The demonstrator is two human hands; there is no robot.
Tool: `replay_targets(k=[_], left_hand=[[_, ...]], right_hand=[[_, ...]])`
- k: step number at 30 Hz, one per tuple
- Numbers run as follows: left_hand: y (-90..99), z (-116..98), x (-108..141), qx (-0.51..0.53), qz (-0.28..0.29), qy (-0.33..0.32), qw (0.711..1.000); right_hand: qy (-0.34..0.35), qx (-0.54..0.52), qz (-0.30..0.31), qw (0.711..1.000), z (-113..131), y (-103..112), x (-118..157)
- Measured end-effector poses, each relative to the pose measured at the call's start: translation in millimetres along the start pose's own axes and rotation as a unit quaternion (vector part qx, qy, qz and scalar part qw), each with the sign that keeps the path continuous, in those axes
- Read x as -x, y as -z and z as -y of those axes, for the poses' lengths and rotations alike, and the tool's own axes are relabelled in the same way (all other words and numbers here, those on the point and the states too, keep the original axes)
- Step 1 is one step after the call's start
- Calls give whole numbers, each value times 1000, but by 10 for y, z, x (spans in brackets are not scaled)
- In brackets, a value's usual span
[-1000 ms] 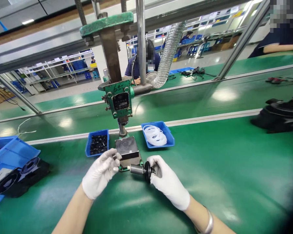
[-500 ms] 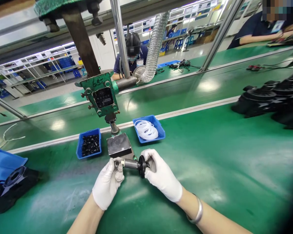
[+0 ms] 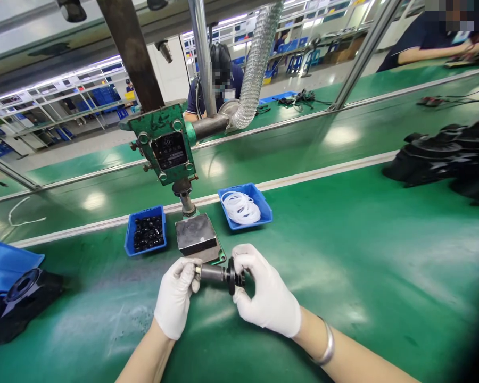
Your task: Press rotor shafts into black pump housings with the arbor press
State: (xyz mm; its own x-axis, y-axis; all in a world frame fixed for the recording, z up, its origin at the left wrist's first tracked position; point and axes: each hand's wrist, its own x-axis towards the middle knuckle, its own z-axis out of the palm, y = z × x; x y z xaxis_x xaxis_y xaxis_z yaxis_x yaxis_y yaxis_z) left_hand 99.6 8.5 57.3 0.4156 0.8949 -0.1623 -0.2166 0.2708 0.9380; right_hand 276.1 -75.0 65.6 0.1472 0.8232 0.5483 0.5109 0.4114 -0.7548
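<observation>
A grey metal cylinder (image 3: 213,273) with a white tip and a black disc (image 3: 232,275) at its other end lies level between my two gloved hands, above the bench. My right hand (image 3: 261,290) is closed around the disc end, thumb below and fingers on top. At the white tip, my left hand (image 3: 178,295) pinches with thumb and fingers. The small dark fitting in that pinch is now hidden by the glove. Just beyond my hands stands a green press (image 3: 167,146), its ram over a dark metal block (image 3: 195,234).
A blue bin (image 3: 126,244) of small black parts stands left of the block; another blue bin (image 3: 268,213) with coiled white tubing is to the right. Black moulded housings lie at far left (image 3: 27,306) and right (image 3: 431,157). Co-workers (image 3: 235,80) sit across the bench.
My left fingers have closed over the white tip, and the dark fitting seen in them before is covered. My right grip on the disc has shifted slightly. The view has tilted a little.
</observation>
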Motion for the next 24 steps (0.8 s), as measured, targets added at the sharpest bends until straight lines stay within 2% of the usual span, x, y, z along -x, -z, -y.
replay_targets(k=[6, 9, 16, 21, 24], left_hand=[[-42, -3, 23, 51, -25, -12, 998], [-73, 14, 34, 90, -43, -13, 995], [-77, 92, 51, 144, 2, 17, 989], [-134, 59, 100, 192, 29, 50, 980], [-170, -13, 142, 171, 26, 36, 984]], right_hand=[[-50, -38, -2, 998, -37, -11, 2], [-54, -47, -4, 997, -57, -21, 19], [-14, -24, -12, 1000, -43, -39, 53], [-58, -86, -7, 995, -64, -63, 33], [-70, -99, -10, 993, -73, -79, 17]])
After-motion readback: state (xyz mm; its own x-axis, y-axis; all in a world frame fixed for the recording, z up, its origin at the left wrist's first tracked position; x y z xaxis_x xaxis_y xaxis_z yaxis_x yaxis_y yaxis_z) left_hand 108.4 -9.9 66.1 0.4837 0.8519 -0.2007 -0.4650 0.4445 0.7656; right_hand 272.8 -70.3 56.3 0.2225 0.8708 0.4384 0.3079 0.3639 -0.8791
